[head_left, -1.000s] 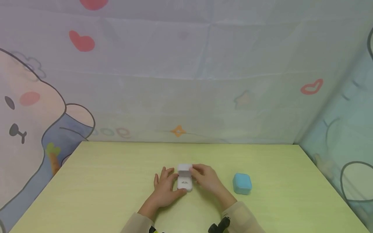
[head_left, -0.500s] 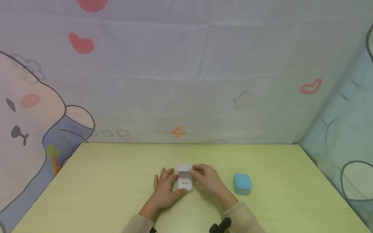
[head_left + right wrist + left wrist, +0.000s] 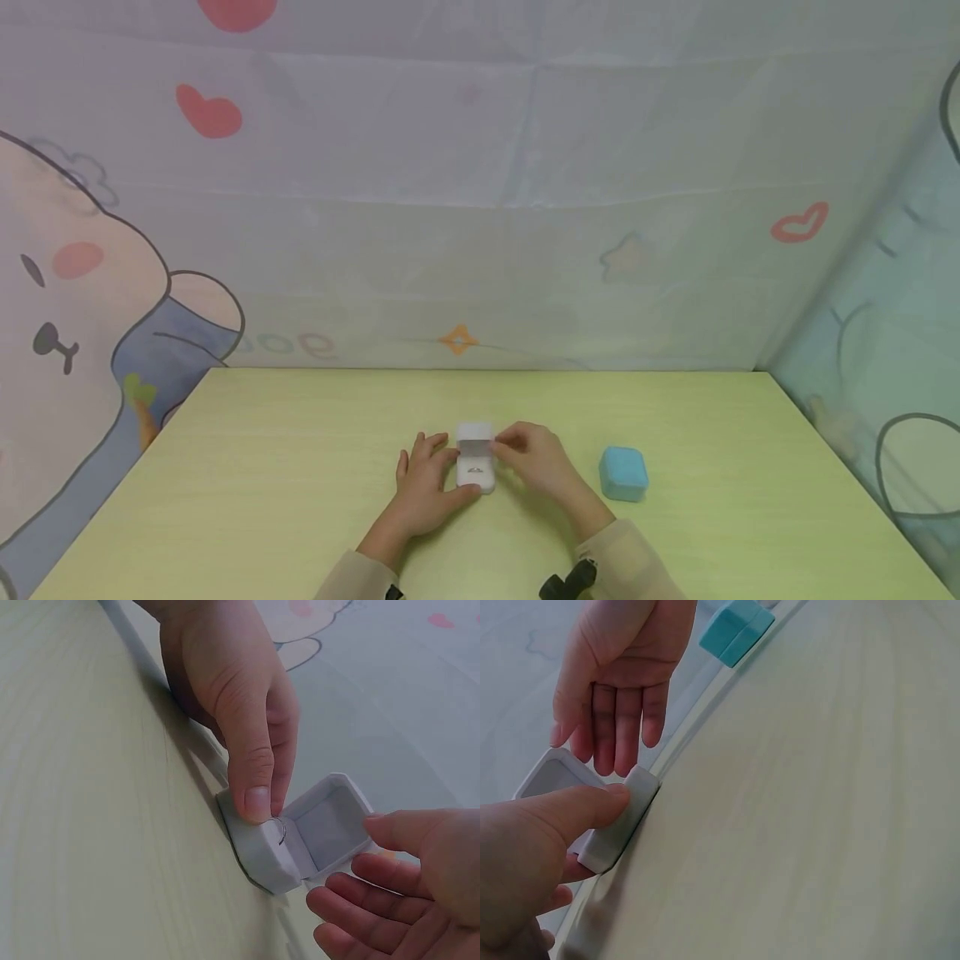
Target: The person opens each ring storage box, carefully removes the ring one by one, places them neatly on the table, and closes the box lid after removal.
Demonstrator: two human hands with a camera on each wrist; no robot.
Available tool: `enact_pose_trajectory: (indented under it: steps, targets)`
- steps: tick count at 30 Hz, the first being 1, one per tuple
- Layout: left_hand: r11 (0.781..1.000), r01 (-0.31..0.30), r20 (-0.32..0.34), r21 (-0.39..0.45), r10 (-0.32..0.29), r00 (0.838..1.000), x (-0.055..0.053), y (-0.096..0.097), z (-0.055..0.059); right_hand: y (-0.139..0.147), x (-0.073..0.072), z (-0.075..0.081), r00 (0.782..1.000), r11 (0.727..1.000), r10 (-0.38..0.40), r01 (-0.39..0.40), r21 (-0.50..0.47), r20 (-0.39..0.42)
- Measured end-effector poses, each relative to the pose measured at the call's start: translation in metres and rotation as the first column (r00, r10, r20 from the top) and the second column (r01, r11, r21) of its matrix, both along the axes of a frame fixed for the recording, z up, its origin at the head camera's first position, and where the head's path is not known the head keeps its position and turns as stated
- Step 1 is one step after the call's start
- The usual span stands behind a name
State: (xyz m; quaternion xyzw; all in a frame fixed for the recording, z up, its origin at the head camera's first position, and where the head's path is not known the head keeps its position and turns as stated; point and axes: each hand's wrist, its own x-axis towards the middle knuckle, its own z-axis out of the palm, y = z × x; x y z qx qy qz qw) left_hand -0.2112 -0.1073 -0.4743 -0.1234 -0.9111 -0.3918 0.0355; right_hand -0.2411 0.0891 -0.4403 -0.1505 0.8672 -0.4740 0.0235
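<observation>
A small white ring box (image 3: 472,481) stands on the table with its lid (image 3: 475,431) raised. A thin silver ring (image 3: 281,829) sits upright in the slot of the base. My left hand (image 3: 429,493) grips the base, its thumb on the front and fingers at the side and back. Beside the lid is my right hand (image 3: 538,462), its fingers loosely bent and its thumb tip at the lid's right edge. The right wrist view has that thumb at or touching the lid's rim (image 3: 367,817), with nothing pinched.
A closed light-blue box (image 3: 623,473) with rounded corners stands on the pale yellow-green table (image 3: 300,450), right of my right hand. A printed cloth (image 3: 480,250) hangs behind the table, and another stretch covers the right side.
My right thumb has slid slightly right, off the lid's front onto its edge. The left hand and the ring box stay almost still, the lid still raised.
</observation>
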Motion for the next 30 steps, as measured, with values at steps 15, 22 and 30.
enact_pose_trajectory:
  steps: [15,22,30]
  targets:
    - [1.0,0.003,-0.008,-0.026,-0.003,1.0,-0.002,-0.002,-0.001,-0.003,0.005,0.006,0.991,0.987,0.112,-0.103,0.123,-0.07]
    - [1.0,-0.002,0.0,-0.013,0.002,1.0,-0.002,-0.003,0.0,-0.006,0.007,0.006,0.98,0.968,0.152,-0.12,0.22,-0.132]
    - [1.0,0.005,0.013,-0.01,-0.005,1.0,-0.003,-0.004,0.0,-0.013,0.012,0.007,0.976,0.948,0.178,-0.136,0.287,-0.126]
